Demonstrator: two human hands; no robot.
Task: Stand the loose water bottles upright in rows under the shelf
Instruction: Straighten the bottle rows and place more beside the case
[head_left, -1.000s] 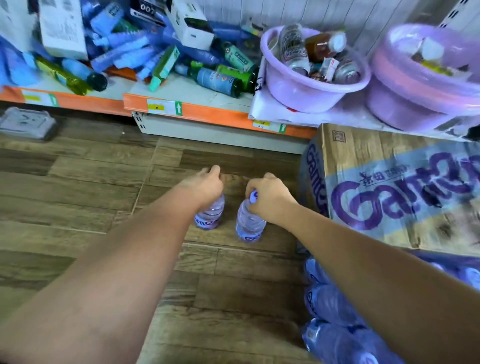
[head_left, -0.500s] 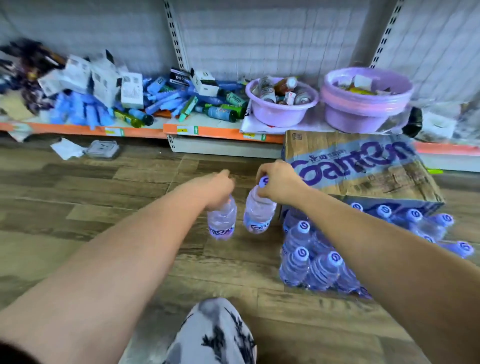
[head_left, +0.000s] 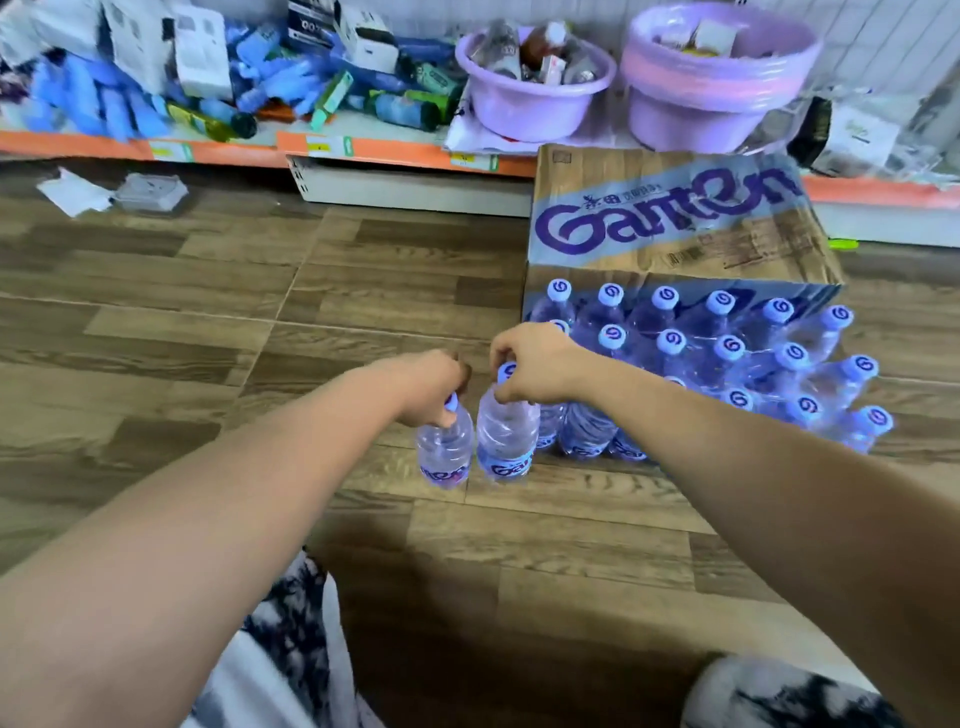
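Head cam: both hands hold one bottle each by the neck, long axes upright, bodies hanging straight below the fingers. Left hand (head_left: 434, 387) is pinched shut round the cap of the left bottle (head_left: 445, 449); right hand (head_left: 535, 366) is closed over the top of the right bottle (head_left: 506, 441). The two bottles sit side by side, nearly touching, at the left edge of the standing group of bottles (head_left: 717, 358) in front of the cardboard box (head_left: 675, 218), on or just above the wood floor (head_left: 208, 322); can't tell which. Right hand is nearer the group, so its bottle likely joins first, w/ the left one beside it. Vs 0.5 s ago: both bottles are lower and closer to the group, and the camera looks down more steeply.
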